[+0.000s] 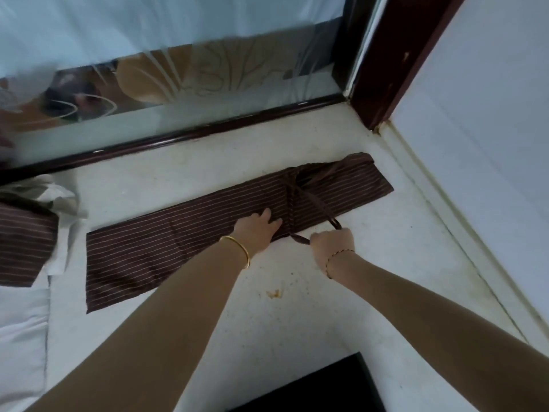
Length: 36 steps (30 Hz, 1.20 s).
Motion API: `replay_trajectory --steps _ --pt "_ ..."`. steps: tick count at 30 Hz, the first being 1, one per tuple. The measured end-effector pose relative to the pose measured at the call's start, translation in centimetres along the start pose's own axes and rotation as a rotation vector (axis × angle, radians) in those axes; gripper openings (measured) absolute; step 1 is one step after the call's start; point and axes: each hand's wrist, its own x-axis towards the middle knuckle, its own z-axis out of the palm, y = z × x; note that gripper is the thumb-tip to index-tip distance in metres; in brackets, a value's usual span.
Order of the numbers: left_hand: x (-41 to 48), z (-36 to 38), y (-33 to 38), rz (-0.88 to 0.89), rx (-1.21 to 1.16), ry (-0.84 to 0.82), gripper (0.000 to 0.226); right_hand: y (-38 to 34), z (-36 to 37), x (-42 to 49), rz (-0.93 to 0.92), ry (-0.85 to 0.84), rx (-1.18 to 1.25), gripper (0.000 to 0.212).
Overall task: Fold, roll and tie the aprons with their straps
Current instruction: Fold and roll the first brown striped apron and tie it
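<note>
Our forearms ran up from the bottom edge, with a black slab (326, 385) on the floor (297, 322) between them. Left hand (258, 230) lay flat on the apron (178, 233), fingers straight and a bit spread, palm down, pressing the cloth just left of the strap wraps; gold bangle (237, 251) on that wrist. Right hand (331, 248) was clenched in a fist around the strap (315, 203) – a small loop of it stuck out above the knuckles, and a short tail showed to the left of the fist. Thin bracelet (335, 257) on that wrist.

Apron was brown with pale stripes, folded into a long flat band lying diagonally on the floor, lower left to upper right. Strap crossed over it right of the middle, then ran down to the right fist, which sat just off the band's near edge – not on the cloth. Second striped apron (23, 245) lay at the left edge on white cloth (62, 203), well apart from both hands.
</note>
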Motion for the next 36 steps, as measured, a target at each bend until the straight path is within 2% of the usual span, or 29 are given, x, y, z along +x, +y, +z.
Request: replay_trajectory --steps 3,5,7,12,14,17,21,25,28,33,36 --pt "0.3 -1.5 -0.1 0.025 0.018 -0.052 0.065 2.5 1.3 -1.6 0.076 -0.325 0.089 0.035" --pt "0.6 -1.6 -0.1 0.019 -0.014 -0.047 0.066 4.2 1.1 -3.1 0.082 -0.579 0.179 0.037" --pt "0.7 -1.5 0.1 0.012 -0.051 -0.017 0.064 5.5 0.8 -3.7 0.073 -0.758 0.21 0.045" --pt "1.6 -2.3 0.5 -0.042 -0.135 0.053 0.043 7.0 -0.9 -2.8 -0.023 -0.87 0.179 0.047" --pt "2.1 -3.0 0.6 -0.07 -0.181 0.082 0.038 7.3 -1.9 -2.2 -0.055 -0.874 0.141 0.054" --pt "3.0 -4.2 0.8 -0.112 -0.228 0.2 0.033 7.5 -2.4 -0.3 -0.047 -0.734 0.178 0.05" --pt "4.8 -5.6 1.1 -0.177 -0.352 0.305 0.048 9.2 -0.9 4.4 0.157 -0.097 0.421 0.03" --pt "6.8 -6.4 1.3 -0.205 -0.536 0.297 0.067 11.3 -1.2 7.4 0.358 0.324 0.659 0.029" --pt "8.0 -6.5 1.6 -0.229 -0.611 0.284 0.068 13.1 -1.5 9.9 0.474 0.404 0.706 0.04" --pt "9.7 -6.1 1.8 -0.323 -0.579 0.295 0.071 15.2 -0.6 13.8 0.525 0.331 0.772 0.051" --pt "10.2 -5.6 1.9 -0.343 -0.53 0.305 0.07 15.5 -0.2 15.1 0.539 0.345 0.774 0.054"
